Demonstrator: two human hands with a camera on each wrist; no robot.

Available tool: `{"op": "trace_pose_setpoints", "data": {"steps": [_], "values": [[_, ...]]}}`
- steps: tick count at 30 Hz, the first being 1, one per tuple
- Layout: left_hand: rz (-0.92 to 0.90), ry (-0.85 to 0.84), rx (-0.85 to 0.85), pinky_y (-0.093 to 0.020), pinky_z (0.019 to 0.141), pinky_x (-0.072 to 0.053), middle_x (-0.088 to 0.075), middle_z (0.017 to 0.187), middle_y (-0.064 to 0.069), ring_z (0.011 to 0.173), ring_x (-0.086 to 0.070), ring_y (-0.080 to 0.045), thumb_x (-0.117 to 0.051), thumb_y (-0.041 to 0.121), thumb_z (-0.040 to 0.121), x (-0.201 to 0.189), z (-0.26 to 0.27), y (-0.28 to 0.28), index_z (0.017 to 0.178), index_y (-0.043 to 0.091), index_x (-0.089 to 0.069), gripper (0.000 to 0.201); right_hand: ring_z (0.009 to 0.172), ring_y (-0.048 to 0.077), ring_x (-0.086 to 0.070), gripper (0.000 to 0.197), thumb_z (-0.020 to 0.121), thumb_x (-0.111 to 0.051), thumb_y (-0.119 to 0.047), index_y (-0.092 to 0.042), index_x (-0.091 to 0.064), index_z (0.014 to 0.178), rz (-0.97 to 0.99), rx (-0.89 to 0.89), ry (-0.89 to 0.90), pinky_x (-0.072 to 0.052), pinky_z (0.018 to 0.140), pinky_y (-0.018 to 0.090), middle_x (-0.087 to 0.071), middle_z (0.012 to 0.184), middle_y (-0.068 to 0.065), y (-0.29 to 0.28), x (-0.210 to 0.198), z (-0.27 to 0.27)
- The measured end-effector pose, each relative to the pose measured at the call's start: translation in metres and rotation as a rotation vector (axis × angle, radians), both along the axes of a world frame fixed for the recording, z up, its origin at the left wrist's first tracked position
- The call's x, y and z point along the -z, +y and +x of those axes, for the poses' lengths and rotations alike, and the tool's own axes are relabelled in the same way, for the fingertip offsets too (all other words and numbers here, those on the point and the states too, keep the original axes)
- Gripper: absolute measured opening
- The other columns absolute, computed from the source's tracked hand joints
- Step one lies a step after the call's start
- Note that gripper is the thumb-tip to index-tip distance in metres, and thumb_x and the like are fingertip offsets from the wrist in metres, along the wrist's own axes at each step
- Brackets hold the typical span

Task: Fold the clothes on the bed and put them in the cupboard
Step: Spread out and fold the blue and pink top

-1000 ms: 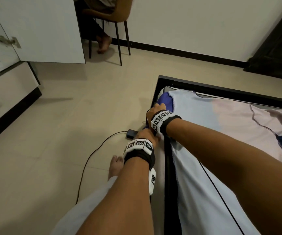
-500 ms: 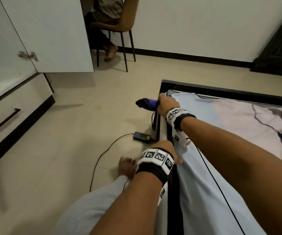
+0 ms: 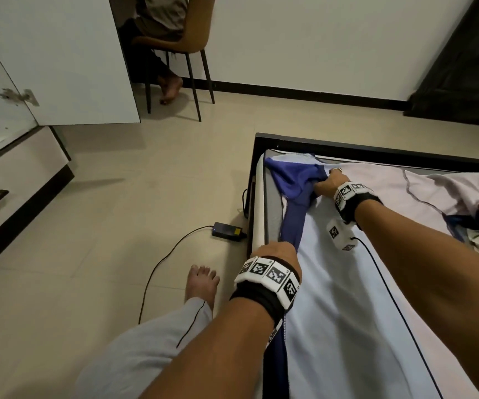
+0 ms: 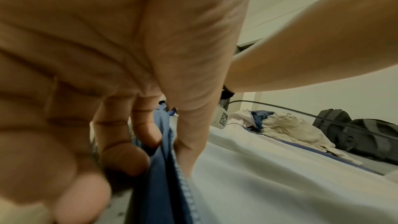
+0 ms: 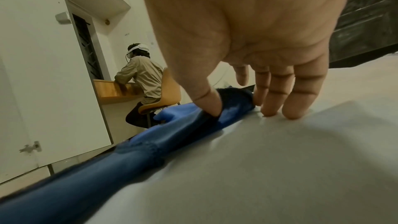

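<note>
A pale blue shirt [image 3: 347,298] with dark blue sleeves lies spread along the bed's left side. My right hand [image 3: 329,184] pinches the blue sleeve [image 3: 295,182] between thumb and fingers and holds it over the shirt's top corner. In the right wrist view the thumb presses into the sleeve [image 5: 193,120] and the other fingertips touch the pale cloth. My left hand [image 3: 275,251] grips the shirt's blue side strip [image 4: 163,185] at the mattress edge, thumb on one side and fingers on the other. The white cupboard [image 3: 59,67] stands open at the left.
More crumpled clothes [image 3: 463,203] lie on the bed's right side. A black charger and cable [image 3: 228,231] lie on the floor beside the bed frame [image 3: 347,146], near my bare foot [image 3: 202,283]. A person sits on a chair [image 3: 172,41] beyond the cupboard door. A drawer [image 3: 10,191] sits low at left.
My right hand has carried the blue sleeve from beyond the bed's corner rightwards onto the shirt. My left hand has slid nearer to me along the mattress edge, still holding the blue strip.
</note>
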State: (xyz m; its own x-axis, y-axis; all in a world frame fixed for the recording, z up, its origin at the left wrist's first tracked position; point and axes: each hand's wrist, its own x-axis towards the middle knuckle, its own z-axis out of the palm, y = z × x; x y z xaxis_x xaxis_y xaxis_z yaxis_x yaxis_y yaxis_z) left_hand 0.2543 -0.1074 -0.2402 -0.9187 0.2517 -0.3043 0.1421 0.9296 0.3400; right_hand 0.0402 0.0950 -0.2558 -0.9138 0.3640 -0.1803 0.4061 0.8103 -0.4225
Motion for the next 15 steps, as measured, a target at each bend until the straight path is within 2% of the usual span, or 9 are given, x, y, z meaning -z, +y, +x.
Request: {"op": "trace_pose_setpoints", "data": {"steps": [2,5,8,10,12,13,14,15], "values": [[-0.014,-0.012,0.006,-0.038,0.079,-0.056,-0.06,0.093,-0.01,0.092,-0.066,-0.032,-0.061,0.015,0.085,-0.004,0.001,0.002,0.083,0.014,-0.052,0.009,0.116,0.038,-0.058,0.075,0.082,-0.076,-0.037,-0.001,-0.043,0.138,-0.012,-0.022,0.022,-0.047,0.083,0.036,-0.057,0.13,0.021,0.005,0.001,-0.005],[-0.038,-0.024,0.022,-0.037,0.08,-0.052,-0.063,0.099,-0.011,0.095,-0.065,-0.031,-0.059,0.012,0.088,-0.012,0.003,0.005,0.082,0.014,-0.052,0.009,0.121,0.037,-0.056,0.083,0.082,-0.078,-0.046,-0.003,-0.041,0.141,-0.016,-0.04,0.041,-0.047,0.093,0.039,-0.055,0.136,0.02,0.006,0.001,-0.011],[-0.082,-0.069,0.07,-0.043,0.083,-0.056,-0.062,0.095,-0.011,0.085,-0.062,-0.03,-0.058,0.012,0.088,-0.013,0.006,0.007,0.08,0.012,-0.052,0.01,0.123,0.037,-0.056,0.086,0.082,-0.077,-0.051,-0.003,-0.04,0.143,-0.033,-0.053,0.065,-0.046,0.097,0.039,-0.056,0.138,0.019,0.005,0.003,-0.014],[-0.123,-0.072,0.124,-0.045,0.083,-0.056,-0.062,0.09,-0.011,0.079,-0.062,-0.029,-0.058,0.012,0.089,-0.015,0.01,0.009,0.086,0.01,-0.06,0.004,0.116,0.035,-0.06,0.075,0.083,-0.076,-0.049,-0.006,-0.049,0.138,-0.038,-0.069,0.08,-0.048,0.092,0.037,-0.061,0.131,0.016,0.005,0.007,-0.015],[-0.133,-0.044,0.176,-0.04,0.083,-0.053,-0.059,0.082,-0.012,0.064,-0.054,-0.024,-0.058,0.014,0.093,-0.016,0.015,0.01,0.101,0.009,-0.067,0.013,0.096,0.031,-0.062,0.047,0.087,-0.073,-0.038,-0.008,-0.064,0.122,0.006,-0.114,0.068,-0.047,0.079,0.032,-0.069,0.118,0.015,0.005,0.012,-0.015],[-0.148,-0.011,0.21,-0.036,0.08,-0.051,-0.059,0.08,-0.011,0.062,-0.052,-0.023,-0.057,0.013,0.093,-0.017,0.017,0.011,0.095,0.01,-0.067,0.011,0.089,0.03,-0.06,0.035,0.089,-0.07,-0.031,-0.008,-0.069,0.115,0.027,-0.135,0.057,-0.044,0.075,0.03,-0.071,0.112,0.016,0.004,0.014,-0.014],[-0.17,0.052,0.252,-0.035,0.079,-0.051,-0.056,0.074,-0.008,0.065,-0.054,-0.023,-0.056,0.011,0.092,-0.018,0.02,0.012,0.08,0.012,-0.062,0.014,0.085,0.029,-0.059,0.028,0.09,-0.068,-0.026,-0.007,-0.071,0.11,0.039,-0.146,0.05,-0.043,0.073,0.029,-0.071,0.108,0.017,0.005,0.016,-0.013],[-0.215,0.103,0.281,-0.033,0.075,-0.051,-0.049,0.067,-0.005,0.066,-0.053,-0.022,-0.055,0.008,0.091,-0.019,0.022,0.014,0.068,0.013,-0.053,0.024,0.085,0.029,-0.059,0.025,0.09,-0.066,-0.023,-0.006,-0.072,0.108,0.039,-0.149,0.041,-0.043,0.074,0.029,-0.071,0.106,0.018,0.005,0.015,-0.012]]}}
